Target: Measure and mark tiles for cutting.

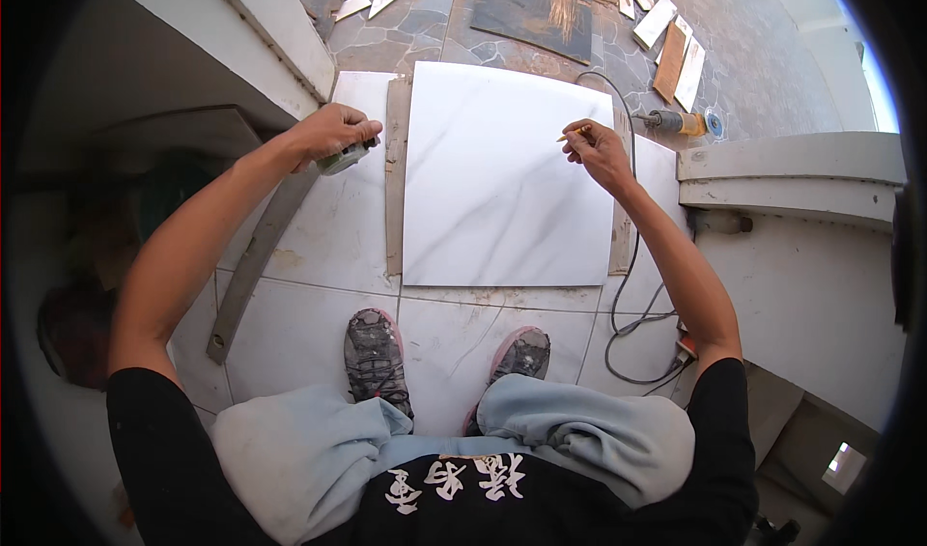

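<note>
A large white marbled tile (pixel 502 189) lies in front of my feet, on two wooden strips, the left strip (pixel 396 189) and the right strip (pixel 620 247). My left hand (pixel 333 133) is closed round what looks like a greenish tape measure (pixel 342 160), held to the left of the tile. No pulled-out tape can be made out. Over the tile's right part, my right hand (pixel 599 155) pinches a thin yellow pencil (pixel 568 137). Its point is toward the left; whether it touches the tile I cannot tell.
An angle grinder (pixel 681 122) with a disc lies at the far right, its black cord (pixel 634 208) running down beside the tile. A long grey straightedge (pixel 256 261) lies left. Cut tile pieces (pixel 657 23) and a dark board (pixel 531 15) lie beyond on stone-patterned floor.
</note>
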Demonstrator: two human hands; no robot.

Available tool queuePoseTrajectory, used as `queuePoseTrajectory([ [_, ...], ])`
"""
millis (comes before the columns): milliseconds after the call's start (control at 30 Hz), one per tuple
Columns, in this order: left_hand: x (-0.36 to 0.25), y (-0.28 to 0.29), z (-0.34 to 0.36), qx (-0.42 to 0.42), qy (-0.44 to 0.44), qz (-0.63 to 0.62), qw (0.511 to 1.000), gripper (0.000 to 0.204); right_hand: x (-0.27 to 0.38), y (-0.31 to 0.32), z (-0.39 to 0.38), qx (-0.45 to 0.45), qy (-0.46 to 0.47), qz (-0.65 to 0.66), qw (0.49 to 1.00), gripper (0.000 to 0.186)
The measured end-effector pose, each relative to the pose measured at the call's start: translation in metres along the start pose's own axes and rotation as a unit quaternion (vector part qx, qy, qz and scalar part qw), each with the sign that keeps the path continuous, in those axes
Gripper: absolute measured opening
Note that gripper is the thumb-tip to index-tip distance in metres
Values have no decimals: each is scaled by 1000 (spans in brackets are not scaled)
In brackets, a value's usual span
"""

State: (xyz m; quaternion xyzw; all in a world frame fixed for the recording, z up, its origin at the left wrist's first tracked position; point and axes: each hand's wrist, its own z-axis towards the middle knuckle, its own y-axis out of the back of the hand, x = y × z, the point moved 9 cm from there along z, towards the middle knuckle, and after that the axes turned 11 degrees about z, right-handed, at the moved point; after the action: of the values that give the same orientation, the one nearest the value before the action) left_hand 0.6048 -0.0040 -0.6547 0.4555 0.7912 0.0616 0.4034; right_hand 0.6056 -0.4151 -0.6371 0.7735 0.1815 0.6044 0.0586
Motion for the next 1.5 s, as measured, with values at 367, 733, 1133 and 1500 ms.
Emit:
queuePoseTrajectory([
  [367, 139, -68, -131, -147, 130, 324, 925, 45, -28, 1, -127, 29, -57, 8, 998, 20],
  [733, 171, -2, -111, -251, 132, 399, 872, 71, -45, -27, -180, 8, -79, 174, 982, 24],
  [1133, -139, -20, -9, -209, -88, 185, 956, 85, -54, -174, -250, 121, -152, 289, 937, 38],
  [1500, -94, -100, 42, -197, 36, 136, 970, 89, -79, -205, -249, 74, -126, 253, 956, 41],
])
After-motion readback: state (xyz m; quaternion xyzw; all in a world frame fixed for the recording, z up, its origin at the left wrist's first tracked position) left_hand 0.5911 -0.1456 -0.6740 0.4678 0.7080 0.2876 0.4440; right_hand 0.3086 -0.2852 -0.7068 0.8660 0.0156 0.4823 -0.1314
